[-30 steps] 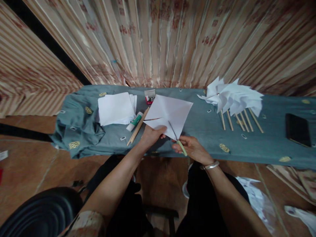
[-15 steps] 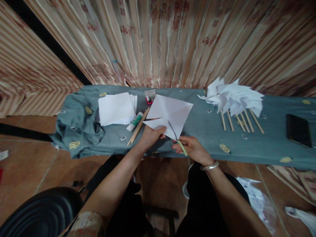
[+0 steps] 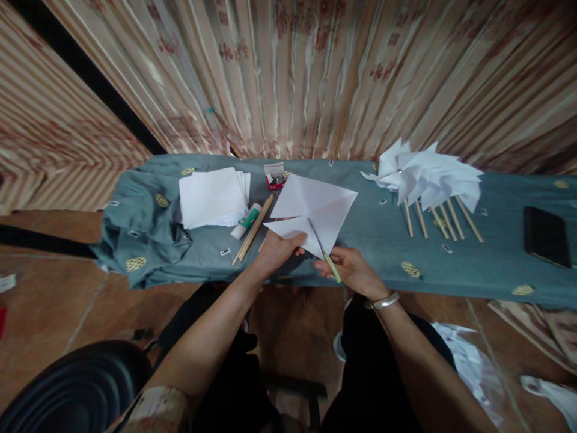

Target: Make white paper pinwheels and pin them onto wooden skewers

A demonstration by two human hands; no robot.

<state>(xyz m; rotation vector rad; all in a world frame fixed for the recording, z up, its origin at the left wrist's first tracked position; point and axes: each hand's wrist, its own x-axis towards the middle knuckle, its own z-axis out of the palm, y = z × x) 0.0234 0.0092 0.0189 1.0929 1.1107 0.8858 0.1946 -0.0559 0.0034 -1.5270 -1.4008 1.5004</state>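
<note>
A square sheet of white paper (image 3: pixel 327 201) is pinched at its near side between the thumb and fingers of my left hand (image 3: pixel 282 248). One slit on its left side runs in toward the middle. My right hand (image 3: pixel 349 267) grips scissors (image 3: pixel 332 267) with light green handles. Their blades lie along the near right part of the sheet and point toward its centre. Left of the paper are several wooden sticks (image 3: pixel 253 231), a glue stick (image 3: pixel 246 221) and a small red box of metal pins (image 3: pixel 275 178).
A stack of white paper (image 3: pixel 211 198) lies on the left of the cloth-covered table (image 3: pixel 360 240). Several paper pinwheels (image 3: pixel 433 177) on sticks lie at the right, with a black phone (image 3: pixel 546 236) beyond. A black stool (image 3: pixel 76 385) stands at lower left; paper scraps (image 3: pixel 471 361) are on the floor.
The sheet has shifted slightly to the right in my left hand's grip. The scissors and my right hand have hardly moved.
</note>
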